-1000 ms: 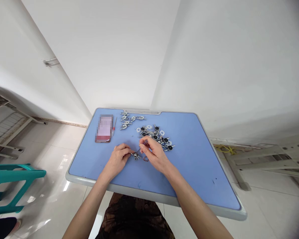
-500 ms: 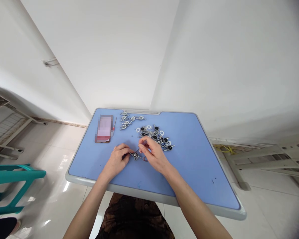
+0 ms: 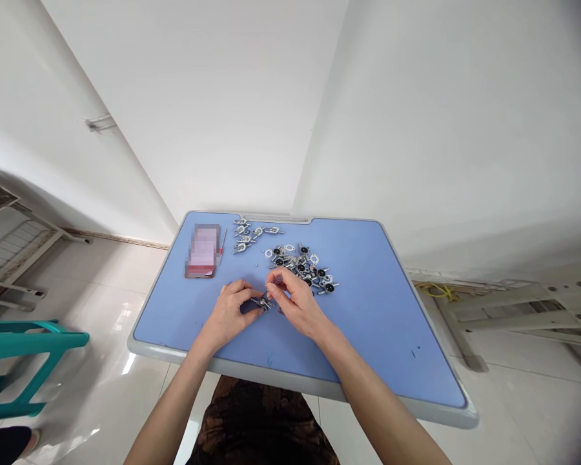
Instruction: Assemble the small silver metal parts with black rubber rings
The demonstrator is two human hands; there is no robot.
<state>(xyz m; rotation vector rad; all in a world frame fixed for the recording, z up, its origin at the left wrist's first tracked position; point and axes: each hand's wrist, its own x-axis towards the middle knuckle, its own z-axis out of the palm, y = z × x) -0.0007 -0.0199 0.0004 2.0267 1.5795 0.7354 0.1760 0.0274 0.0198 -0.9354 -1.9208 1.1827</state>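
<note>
Near the front middle of the blue desk, my left hand [image 3: 231, 312] has its thumb and fingers closed on a small metal part [image 3: 263, 303]. Just right of it, my right hand [image 3: 293, 298] is pinched over the same part; a thin dark item seems to be between its fingertips, too small to make out. Behind my right hand lies a heap of metal parts with black round discs [image 3: 301, 266] and flat oval plates [image 3: 289, 248]. Several more metal parts [image 3: 243, 239] sit in a group at the back left.
A phone [image 3: 204, 250] lies at the desk's left, beside a screwdriver with a red section [image 3: 221, 243]. The desk's grey rim [image 3: 319, 389] runs along the front. A green stool [image 3: 29, 361] stands on the floor at left. White walls rise behind the desk.
My right hand has shifted slightly left, closer to the metal part. My left thumb has moved right along the part's near side.
</note>
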